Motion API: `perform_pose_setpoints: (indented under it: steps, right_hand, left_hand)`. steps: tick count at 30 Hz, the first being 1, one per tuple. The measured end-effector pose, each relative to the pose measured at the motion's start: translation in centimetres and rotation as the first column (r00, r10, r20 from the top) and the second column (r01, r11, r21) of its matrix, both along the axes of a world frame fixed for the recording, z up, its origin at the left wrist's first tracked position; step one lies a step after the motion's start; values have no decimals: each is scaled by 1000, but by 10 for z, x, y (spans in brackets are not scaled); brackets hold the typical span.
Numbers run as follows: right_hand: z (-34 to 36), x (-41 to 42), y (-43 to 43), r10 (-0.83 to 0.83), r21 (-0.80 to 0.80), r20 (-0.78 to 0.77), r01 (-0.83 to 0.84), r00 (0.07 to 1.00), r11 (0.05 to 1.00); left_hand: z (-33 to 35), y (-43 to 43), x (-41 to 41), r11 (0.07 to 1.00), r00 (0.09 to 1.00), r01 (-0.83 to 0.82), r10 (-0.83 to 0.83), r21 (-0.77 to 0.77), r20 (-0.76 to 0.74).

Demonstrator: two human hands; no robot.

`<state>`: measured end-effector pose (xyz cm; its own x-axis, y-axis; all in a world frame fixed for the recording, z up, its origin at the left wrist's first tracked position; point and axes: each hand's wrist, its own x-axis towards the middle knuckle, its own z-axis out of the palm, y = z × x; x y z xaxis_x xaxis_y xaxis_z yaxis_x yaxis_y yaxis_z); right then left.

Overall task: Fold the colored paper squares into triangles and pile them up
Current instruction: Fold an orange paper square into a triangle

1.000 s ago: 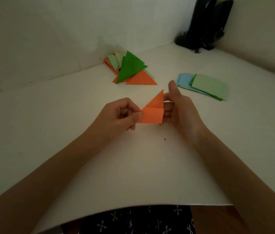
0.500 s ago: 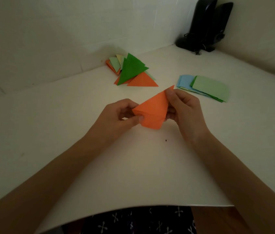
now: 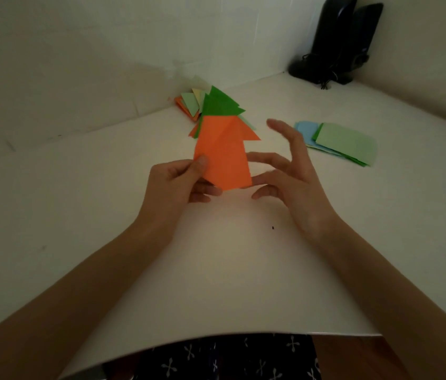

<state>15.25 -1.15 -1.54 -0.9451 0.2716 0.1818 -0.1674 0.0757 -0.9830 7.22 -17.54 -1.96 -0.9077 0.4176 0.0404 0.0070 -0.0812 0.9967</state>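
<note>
Centrally, raised above the table (image 3: 101, 220): orange paper (image 3: 224, 157), partly folded, creased on a diagonal, its upper end toward 12 o'clock and overlapping, in this view, the pile of folded triangles (image 3: 217, 104) by the wall (image 3: 79, 58). Pinched at its 8 o'clock edge by the left hand (image 3: 180, 185), thumb on top, other fingers curled beneath. Right hand (image 3: 290, 176) released at 3 o'clock of the sheet, fingers (image 3: 267, 160) spread and loosely bent, two tips at the paper's right edge, touching or just beside, hard to tell; thumb lifted well apart. At 2 o'clock, flat stack of unfolded squares (image 3: 345, 142), light green over blue. At 1 o'clock, in the far corner, black speakers (image 3: 339, 37), any marking too dark to read. Broad bare tabletop toward 9 o'clock and down to the near rim at 6 o'clock, above dark cloth (image 3: 230, 357) with white crosses. Small dark speck (image 3: 272, 228) at 5 o'clock of the paper.
</note>
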Motion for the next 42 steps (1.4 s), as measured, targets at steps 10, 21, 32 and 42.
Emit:
perform_pose_setpoints:
  steps: [10,21,32,42]
  right_hand:
    - [-11,-5,-10,25,286,-93,3,995,958]
    - [-9,-6,-11,-159,113,-113,172,981,979]
    - [-9,-2,-8,-6,34,-97,9,995,999]
    - [-6,-4,-9,16,172,-73,-3,997,985]
  left_hand:
    - [7,1,6,973,971,186,-203,133,127]
    - [2,6,14,938,939,334,-339,90,52]
    - [-2,5,9,983,983,180,-179,39,-34]
    - [2,3,3,984,984,154,-162,93,80]
